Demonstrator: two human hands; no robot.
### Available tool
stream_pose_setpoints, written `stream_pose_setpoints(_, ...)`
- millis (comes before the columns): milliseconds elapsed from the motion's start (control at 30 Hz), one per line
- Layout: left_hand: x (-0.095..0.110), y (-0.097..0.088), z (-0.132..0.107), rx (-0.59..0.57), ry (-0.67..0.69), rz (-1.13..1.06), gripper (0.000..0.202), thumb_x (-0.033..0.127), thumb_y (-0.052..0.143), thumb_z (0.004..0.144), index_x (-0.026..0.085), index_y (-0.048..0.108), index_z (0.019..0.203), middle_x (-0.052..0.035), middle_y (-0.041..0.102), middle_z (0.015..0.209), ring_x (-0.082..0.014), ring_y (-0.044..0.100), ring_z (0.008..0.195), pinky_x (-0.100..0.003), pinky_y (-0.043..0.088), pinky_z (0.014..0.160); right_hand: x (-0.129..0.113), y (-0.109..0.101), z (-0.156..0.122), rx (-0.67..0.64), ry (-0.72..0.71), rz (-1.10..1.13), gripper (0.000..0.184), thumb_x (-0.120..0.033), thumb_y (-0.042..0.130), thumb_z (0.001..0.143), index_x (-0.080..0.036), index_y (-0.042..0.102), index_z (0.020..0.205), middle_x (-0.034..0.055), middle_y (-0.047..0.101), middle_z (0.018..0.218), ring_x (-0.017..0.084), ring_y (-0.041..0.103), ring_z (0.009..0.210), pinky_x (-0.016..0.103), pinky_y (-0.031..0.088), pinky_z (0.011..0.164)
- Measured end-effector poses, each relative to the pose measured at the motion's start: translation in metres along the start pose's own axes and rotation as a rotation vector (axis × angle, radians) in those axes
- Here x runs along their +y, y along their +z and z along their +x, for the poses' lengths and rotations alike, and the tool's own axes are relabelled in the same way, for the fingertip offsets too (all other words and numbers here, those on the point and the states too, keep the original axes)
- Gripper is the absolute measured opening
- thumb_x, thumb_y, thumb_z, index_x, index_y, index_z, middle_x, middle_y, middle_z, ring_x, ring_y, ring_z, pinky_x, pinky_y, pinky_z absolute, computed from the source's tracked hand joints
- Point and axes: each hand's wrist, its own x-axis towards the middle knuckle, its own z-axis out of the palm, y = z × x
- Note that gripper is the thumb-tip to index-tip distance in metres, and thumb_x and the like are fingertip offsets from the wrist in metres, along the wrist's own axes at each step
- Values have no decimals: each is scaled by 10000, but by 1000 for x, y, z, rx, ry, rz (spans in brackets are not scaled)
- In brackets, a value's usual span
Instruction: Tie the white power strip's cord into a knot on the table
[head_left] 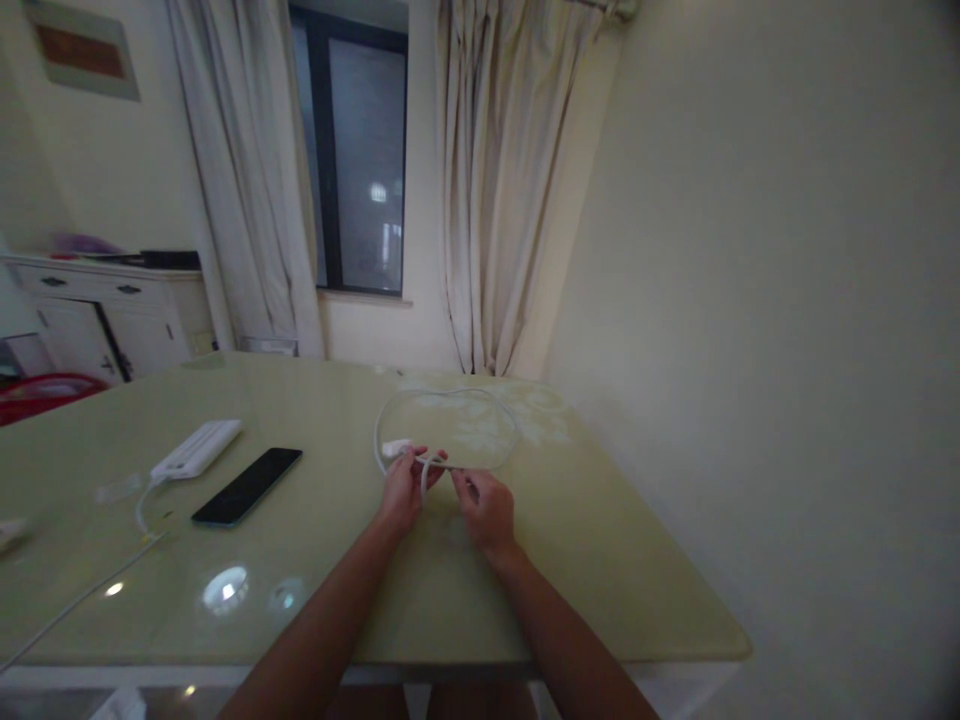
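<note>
A thin white cable lies in a wide loop on the pale green table, out beyond my hands. My left hand is closed round the cable near its white plug end. Just to its right, my right hand pinches the same cable with fingers curled. The two hands sit close together near the table's middle, with the loop reaching toward the window.
A black phone lies left of my hands. Beside it rests a white power bank with a short cable. A wall runs along the table's right side. A window with curtains stands behind, and a white cabinet is at far left.
</note>
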Motion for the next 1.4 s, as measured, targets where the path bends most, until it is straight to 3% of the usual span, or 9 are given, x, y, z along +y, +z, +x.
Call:
stream_pose_setpoints(167,-2,-2,1,-19,-10,9,186,278,419,1022,144,537,969,-146,755,828,-225,760,809,-457,602,861,1,1,1,-13,6,23,261,-449,630,939,-232,767,983,37,770,938,163,717,824,239,493,761)
stream_pose_setpoints(333,0,-2,-2,-160,-32,64,204,332,568,960,140,580,1027,-154,762,949,-217,751,891,-416,583,908,7,-1,4,-9,59,12,207,-411,704,884,-223,764,947,37,776,907,171,723,753,264,511,740)
stream_pose_setpoints(533,-5,-4,-5,-316,32,279,450,553,711,811,123,710,943,-155,748,1037,-243,722,971,-398,565,932,9,-4,7,-33,93,-7,120,-350,699,872,-238,734,849,4,766,812,157,711,700,243,484,680)
stream_pose_setpoints(700,-8,-6,-3,-339,85,405,552,648,694,766,123,747,928,-150,753,1016,-241,723,936,-365,555,910,9,-7,9,-49,109,27,98,-305,695,834,-213,690,799,7,742,765,150,685,685,235,467,664)
stream_pose_setpoints(900,-12,-5,-1,-295,155,448,539,653,671,774,139,750,917,-130,747,995,-244,713,907,-377,561,870,12,-8,10,-91,116,64,96,-285,692,810,-198,661,783,1,715,713,136,648,632,226,444,627)
stream_pose_setpoints(1100,-8,0,-5,-160,482,552,349,530,605,877,195,698,896,-92,736,961,-245,678,985,-382,521,931,14,-4,11,-173,94,93,59,-241,696,808,-193,689,843,-11,707,716,123,636,630,207,436,605)
stream_pose_setpoints(1267,0,5,-10,-72,613,409,278,470,583,918,197,580,972,-33,676,821,-194,693,864,-368,537,894,9,-1,11,-254,-64,48,268,-198,641,852,-205,724,1107,18,737,846,141,649,725,227,462,697)
stream_pose_setpoints(1400,20,-9,-1,107,715,175,239,450,553,942,225,490,991,63,529,711,-107,614,649,-339,583,781,26,-15,17,-318,-127,-83,290,-186,619,872,-231,739,1132,26,729,912,142,638,773,233,459,739)
